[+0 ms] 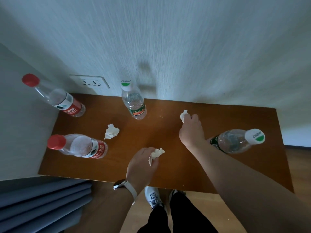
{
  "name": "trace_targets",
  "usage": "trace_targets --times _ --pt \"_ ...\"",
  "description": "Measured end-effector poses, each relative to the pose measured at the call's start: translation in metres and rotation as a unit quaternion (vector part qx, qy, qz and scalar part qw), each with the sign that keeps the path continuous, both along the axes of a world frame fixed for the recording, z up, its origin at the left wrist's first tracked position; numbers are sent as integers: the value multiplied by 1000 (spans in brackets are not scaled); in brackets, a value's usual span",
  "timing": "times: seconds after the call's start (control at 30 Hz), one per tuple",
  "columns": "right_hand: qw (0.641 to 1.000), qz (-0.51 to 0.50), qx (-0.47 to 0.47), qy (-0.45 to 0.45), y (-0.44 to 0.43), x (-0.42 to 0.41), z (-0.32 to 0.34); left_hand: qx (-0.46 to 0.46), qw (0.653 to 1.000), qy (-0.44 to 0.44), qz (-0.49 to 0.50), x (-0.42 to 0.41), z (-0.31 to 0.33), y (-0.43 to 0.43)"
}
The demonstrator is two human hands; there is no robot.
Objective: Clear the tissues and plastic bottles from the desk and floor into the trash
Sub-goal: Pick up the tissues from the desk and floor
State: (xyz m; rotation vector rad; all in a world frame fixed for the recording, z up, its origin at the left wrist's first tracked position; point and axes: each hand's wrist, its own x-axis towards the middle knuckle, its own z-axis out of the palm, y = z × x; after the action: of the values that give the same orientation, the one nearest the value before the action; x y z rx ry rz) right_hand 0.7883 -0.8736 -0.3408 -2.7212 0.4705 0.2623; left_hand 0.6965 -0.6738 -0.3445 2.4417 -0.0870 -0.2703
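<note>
On the brown desk [168, 165] my left hand [143, 163] grips a crumpled white tissue [156, 153] near the front edge. My right hand [191, 130] reaches farther back and pinches a second tissue [183, 115]. A third crumpled tissue [111, 131] lies loose at centre left. Two red-capped plastic bottles stand at the left, one at the back [57, 96] and one nearer [79, 146]. A white-capped bottle [133, 101] stands at the back centre. Another white-capped bottle [239, 140] stands at the right, partly behind my right forearm.
The desk sits against a pale wall with a power socket [91, 82] at the back left. A grey-blue curtain [42, 202] hangs at the lower left. My feet in shoes [153, 196] stand on the wooden floor below the desk's front edge. No trash bin shows.
</note>
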Motion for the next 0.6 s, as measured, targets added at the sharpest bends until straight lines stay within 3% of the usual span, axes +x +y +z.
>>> trace_targets --times 0.23,0.47,0.6 --pt "994 78 -42 61 -4 -19 10 -11 1000 9 1 -5 13 12" --pt "991 60 115 32 14 -63 34 -23 1000 -11 -1 -5 34 26" --pt "987 47 156 -19 18 -87 62 -40 999 -29 -10 -7 53 29"
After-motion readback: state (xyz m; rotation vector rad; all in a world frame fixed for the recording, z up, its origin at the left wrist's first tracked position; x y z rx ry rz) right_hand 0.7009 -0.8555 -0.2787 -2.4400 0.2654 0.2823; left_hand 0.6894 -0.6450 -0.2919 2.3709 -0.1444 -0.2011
